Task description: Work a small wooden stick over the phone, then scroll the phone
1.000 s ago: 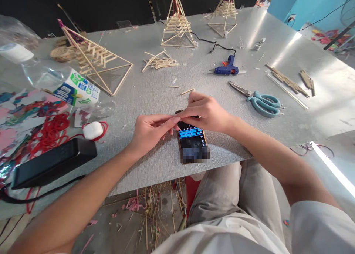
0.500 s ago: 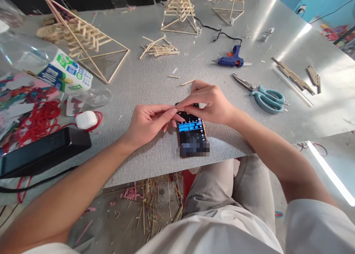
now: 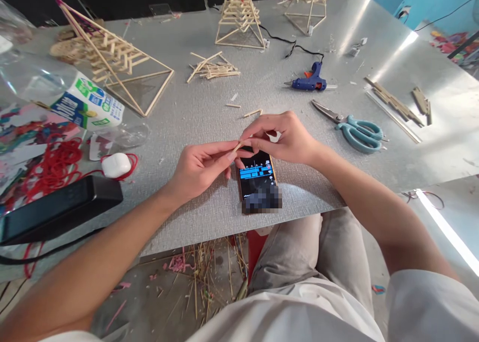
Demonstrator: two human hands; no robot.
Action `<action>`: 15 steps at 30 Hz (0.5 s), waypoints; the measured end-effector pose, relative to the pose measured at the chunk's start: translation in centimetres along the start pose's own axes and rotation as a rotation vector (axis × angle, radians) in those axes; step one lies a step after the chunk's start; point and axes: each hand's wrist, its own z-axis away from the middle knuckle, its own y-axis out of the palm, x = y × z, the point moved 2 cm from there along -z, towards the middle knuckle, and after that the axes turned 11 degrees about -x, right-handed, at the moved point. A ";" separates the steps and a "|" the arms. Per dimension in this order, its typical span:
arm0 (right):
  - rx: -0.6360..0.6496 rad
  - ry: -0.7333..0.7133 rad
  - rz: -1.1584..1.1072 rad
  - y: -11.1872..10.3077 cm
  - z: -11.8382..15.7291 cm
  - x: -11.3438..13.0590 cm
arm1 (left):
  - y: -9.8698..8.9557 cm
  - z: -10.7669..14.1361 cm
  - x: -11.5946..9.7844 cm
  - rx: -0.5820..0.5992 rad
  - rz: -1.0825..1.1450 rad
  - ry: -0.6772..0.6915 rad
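Observation:
My left hand [image 3: 204, 170] and my right hand [image 3: 282, 137] meet above a smartphone [image 3: 258, 177] lying on the table near its front edge. Between their fingertips is a short wooden stick [image 3: 237, 147], pinched from both sides; the fingers cover part of it. The phone's screen is lit, its upper end partly hidden by the hands. Just beyond my right hand lie short wooden pieces [image 3: 253, 113], and another small stick [image 3: 233, 105] is a little farther left. A pile of cut sticks [image 3: 215, 69] lies farther back.
A blue glue gun [image 3: 310, 80] and teal-handled scissors [image 3: 359, 131] lie to the right. Stick pyramids [image 3: 144, 83] stand at the back and left. A plastic bottle [image 3: 90, 100], red cord [image 3: 60, 157], a white earbud case [image 3: 116, 165] and a black device [image 3: 63, 207] crowd the left.
My fingers have shifted slightly, and more of the stick shows between them. My right hand's fingers have curled in closer. The view has moved a little.

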 end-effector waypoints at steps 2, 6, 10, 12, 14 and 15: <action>0.007 0.056 -0.036 0.3 0.1 0.0 | 0.0 0.0 0.0 -0.028 -0.013 -0.006; 0.059 0.133 -0.074 0.9 0.5 0.0 | -0.1 -0.2 0.1 -0.070 -0.068 -0.034; 0.049 0.153 -0.061 1.2 0.7 0.0 | 0.0 -0.2 0.2 -0.059 -0.086 -0.056; 0.048 0.150 -0.055 1.3 0.7 0.0 | 0.0 -0.2 0.1 -0.044 -0.085 -0.044; 0.038 0.148 -0.059 1.4 0.7 0.0 | 0.1 -0.1 0.1 -0.030 -0.078 -0.019; 0.031 0.151 -0.064 1.3 0.7 -0.1 | 0.1 -0.1 0.1 -0.022 -0.068 -0.006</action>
